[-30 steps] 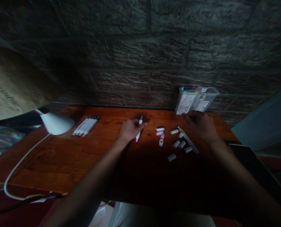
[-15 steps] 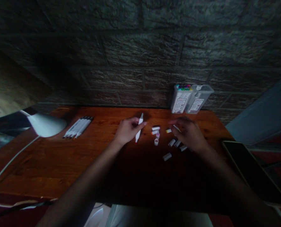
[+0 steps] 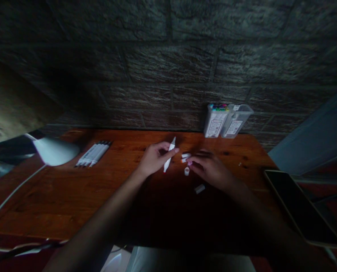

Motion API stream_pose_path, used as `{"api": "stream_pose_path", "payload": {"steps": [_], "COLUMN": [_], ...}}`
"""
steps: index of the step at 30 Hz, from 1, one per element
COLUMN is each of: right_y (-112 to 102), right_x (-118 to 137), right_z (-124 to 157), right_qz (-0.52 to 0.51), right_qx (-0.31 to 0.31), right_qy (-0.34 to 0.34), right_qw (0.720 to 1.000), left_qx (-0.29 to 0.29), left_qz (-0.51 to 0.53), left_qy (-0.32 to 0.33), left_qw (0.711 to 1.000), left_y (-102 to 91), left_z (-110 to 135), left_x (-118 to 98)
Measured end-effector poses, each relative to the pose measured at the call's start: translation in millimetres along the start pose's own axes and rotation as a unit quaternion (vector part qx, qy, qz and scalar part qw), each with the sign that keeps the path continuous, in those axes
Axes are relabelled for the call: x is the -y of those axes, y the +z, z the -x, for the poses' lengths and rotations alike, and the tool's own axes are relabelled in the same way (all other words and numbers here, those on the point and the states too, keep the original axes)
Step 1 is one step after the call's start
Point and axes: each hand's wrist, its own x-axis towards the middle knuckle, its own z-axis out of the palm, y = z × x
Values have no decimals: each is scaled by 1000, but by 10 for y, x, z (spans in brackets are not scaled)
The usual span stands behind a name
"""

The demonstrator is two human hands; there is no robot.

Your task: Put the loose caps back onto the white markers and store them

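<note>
Marker [image 3: 167,164], uncapped, pinched in left hand [image 3: 154,159]; right hand [image 3: 213,170] half-curled at pink cap [image 3: 189,163], hold unclear; row of markers [image 3: 93,155] already laid.

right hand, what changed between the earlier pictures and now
The right hand moved left, from near the boxes to the pink cap; any grip is unclear. Caps seen further right no longer show, perhaps hidden behind it. The left hand still holds the marker; the boxes and marker row stayed put.
</note>
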Motion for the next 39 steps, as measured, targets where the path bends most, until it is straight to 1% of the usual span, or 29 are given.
{"api": "stream_pose_path", "payload": {"steps": [2,4,6,8,10,13,15,18,22,26,29,33,39], "right_y": [-33,-72,-110,-143,-173,-213,-231,-235,-220,-223,-240,-262,-263], "right_x": [18,50,79,92,87,61,44,28,34,90,154,216,235], "right_z": [-2,-3,-2,-1,-3,-8,-7,-1,-2,-25,-41,-49,-43], "right_qz": [-14,-41,-85,-149,-221,-306,-343,-373,-379,-392,-387,-397,-411], "right_qx": [-30,-85,-146,-199,-243,-281,-287,-283,-276,-271,-255,-240,-220], "right_qy": [29,73,120,164,207,259,277,286,284,281,280,269,266], "right_qw": [999,993,978,954,922,872,851,836,836,833,840,844,844], "left_qx": [10,21,31,42,58,75,79,82,108,161,196,202,205], "left_qz": [6,11,21,35,47,56,59,72,91,97,111,129,135], "left_qy": [7,17,27,32,27,9,-2,-15,-35,-72,-91,-84,-88], "left_qw": [1000,1000,999,998,997,996,995,994,989,979,970,967,965], "left_y": [6,10,12,14,16,20,21,15,-8,-21,-8,15,28], "left_z": [4,8,13,19,25,34,39,43,54,83,104,110,108], "left_x": [-14,-30,-52,-79,-106,-144,-167,-202,-245,-278,-298,-328,-353]}}
